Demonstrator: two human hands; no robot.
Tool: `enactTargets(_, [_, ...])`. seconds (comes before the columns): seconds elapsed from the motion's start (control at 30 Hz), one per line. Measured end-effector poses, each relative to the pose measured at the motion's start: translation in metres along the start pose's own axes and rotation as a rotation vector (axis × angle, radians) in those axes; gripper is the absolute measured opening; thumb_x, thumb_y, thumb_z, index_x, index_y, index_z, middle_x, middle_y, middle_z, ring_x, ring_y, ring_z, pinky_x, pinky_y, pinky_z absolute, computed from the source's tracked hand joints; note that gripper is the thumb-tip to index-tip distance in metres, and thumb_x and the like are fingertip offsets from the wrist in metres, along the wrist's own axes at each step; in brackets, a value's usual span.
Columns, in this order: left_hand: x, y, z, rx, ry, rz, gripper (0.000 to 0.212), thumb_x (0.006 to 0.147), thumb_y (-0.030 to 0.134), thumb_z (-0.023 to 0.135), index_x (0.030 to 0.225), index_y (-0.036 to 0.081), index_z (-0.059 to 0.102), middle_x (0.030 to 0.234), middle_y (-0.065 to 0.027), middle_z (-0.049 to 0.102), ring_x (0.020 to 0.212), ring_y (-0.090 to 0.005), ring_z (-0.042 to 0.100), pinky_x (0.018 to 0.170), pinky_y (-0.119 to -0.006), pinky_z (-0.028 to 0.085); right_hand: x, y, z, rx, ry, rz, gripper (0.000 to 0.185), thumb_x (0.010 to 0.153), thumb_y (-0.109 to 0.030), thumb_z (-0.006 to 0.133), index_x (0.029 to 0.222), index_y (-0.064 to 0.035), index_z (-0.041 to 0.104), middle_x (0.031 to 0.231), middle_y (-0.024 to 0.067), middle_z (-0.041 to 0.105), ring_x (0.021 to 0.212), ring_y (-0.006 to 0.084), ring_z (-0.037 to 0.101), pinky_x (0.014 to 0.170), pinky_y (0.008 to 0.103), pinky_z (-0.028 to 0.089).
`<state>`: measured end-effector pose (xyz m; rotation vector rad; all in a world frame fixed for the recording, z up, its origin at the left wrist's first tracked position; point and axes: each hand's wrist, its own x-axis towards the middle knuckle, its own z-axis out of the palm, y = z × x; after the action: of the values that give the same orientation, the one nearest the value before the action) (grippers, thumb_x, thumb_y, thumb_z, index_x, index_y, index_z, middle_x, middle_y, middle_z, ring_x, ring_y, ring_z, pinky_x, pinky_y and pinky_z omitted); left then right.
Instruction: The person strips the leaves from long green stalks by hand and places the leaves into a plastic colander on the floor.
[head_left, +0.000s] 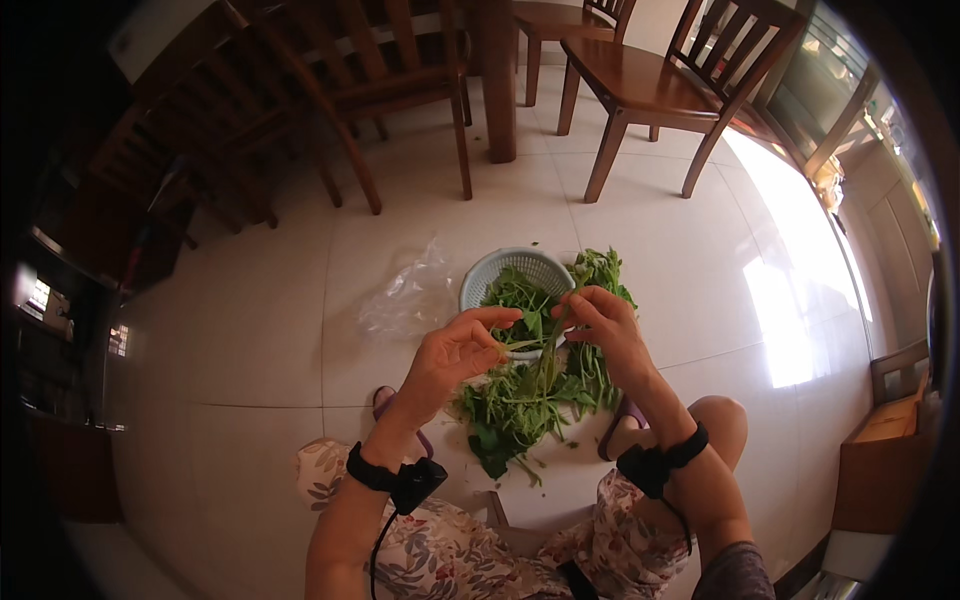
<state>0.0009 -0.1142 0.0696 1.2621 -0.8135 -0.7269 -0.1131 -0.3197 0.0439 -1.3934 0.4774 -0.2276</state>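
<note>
Between thumb and finger, my left hand (456, 351) pinches the end of a thin pale green strip (523, 345). My right hand (611, 330) grips a leafy green stem (557, 341), which hangs down between the two hands. Just beyond them on the floor stands a grey-green plastic colander (471, 281), partly covered from view by the hands. Loose leafy greens (514, 289) lie inside it. A heap of leafy stems (517, 416) spreads on the floor below my hands. More greens (600, 270) lie to the colander's right, partly behind my right hand.
A crumpled clear plastic bag (409, 296) lies left of the colander on the tiled floor (255, 337). Wooden chairs (645, 82) and a thick wooden leg (499, 97) stand beyond. My feet, in purple slippers (626, 420), flank the heap. Cabled black devices (416, 484) are strapped to both forearms.
</note>
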Motion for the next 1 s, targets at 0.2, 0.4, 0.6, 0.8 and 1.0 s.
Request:
enactTargets(0.2, [-0.004, -0.001, -0.017, -0.465, -0.251, -0.194, 0.018, 0.094, 0.021, 0.057, 0.087, 0.004, 0.058, 0.087, -0.0090, 0.063, 0.091, -0.0236, 0.065, 0.085, -0.037, 0.049, -0.003, -0.011, -0.010, 0.132, 0.131, 0.035, 0.026, 0.098, -0.030, 0.047, 0.104, -0.0053, 0.055, 0.099, 0.0064, 0.066, 0.085, 0.0122, 0.061, 0.076, 0.0273, 0.049])
enactTargets(0.4, [-0.009, 0.010, -0.031, -0.307, -0.165, -0.371, 0.020, 0.090, 0.021, 0.061, 0.081, 0.004, 0.058, 0.077, -0.0073, 0.062, 0.067, -0.0134, 0.059, 0.061, -0.027, 0.049, -0.005, -0.025, -0.036, 0.111, 0.259, -0.076, 0.027, 0.098, -0.030, 0.047, 0.105, -0.0049, 0.052, 0.098, 0.0087, 0.066, 0.087, 0.0145, 0.062, 0.075, 0.0293, 0.051])
enactTargets(0.6, [-0.010, -0.004, -0.028, 0.218, -0.548, -0.619, 0.017, 0.087, 0.018, 0.062, 0.080, 0.003, 0.062, 0.075, -0.0043, 0.065, 0.061, -0.0090, 0.057, 0.057, -0.024, 0.046, -0.007, -0.033, -0.060, 0.089, 0.429, -0.151, 0.027, 0.096, -0.029, 0.051, 0.104, -0.0033, 0.053, 0.096, 0.0109, 0.067, 0.086, 0.0160, 0.064, 0.072, 0.0300, 0.052])
enactTargets(0.8, [-0.046, -0.095, -0.013, 1.014, -0.908, -0.580, 0.017, 0.076, 0.014, 0.066, 0.084, -0.002, 0.068, 0.081, -0.0136, 0.067, 0.071, -0.0269, 0.065, 0.064, -0.036, 0.052, -0.008, -0.041, -0.071, 0.030, 0.459, -0.244, 0.031, 0.097, -0.032, 0.050, 0.109, -0.0029, 0.051, 0.097, 0.0108, 0.066, 0.088, 0.0170, 0.063, 0.076, 0.0316, 0.052])
enactTargets(1.0, [-0.056, -0.134, 0.004, 1.011, -0.645, -0.292, 0.013, 0.073, 0.013, 0.071, 0.080, 0.002, 0.070, 0.090, -0.0134, 0.065, 0.081, -0.0304, 0.064, 0.071, -0.040, 0.051, -0.006, -0.030, -0.048, -0.023, 0.260, -0.180, 0.028, 0.098, -0.032, 0.049, 0.107, -0.0056, 0.052, 0.095, 0.0099, 0.066, 0.084, 0.0147, 0.063, 0.074, 0.0308, 0.052])
